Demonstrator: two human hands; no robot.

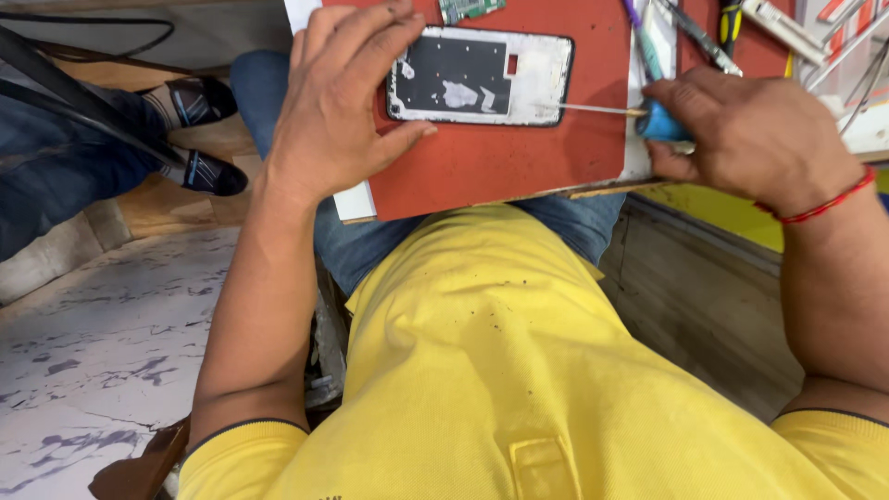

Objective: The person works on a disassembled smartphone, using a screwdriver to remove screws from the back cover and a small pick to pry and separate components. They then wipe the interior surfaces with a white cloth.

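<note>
Left hand (338,102) flat, right hand (750,134) clenched

phone frame (480,76) on mat (500,157), screwdriver (639,116) right

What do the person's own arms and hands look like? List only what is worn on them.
Both hands are bare: the left hand shows no ring or band, and the right hand has a thin red thread bracelet around its wrist. The forearms are uncovered. Short yellow sleeves with dark-edged cuffs end at the upper arms.
</note>
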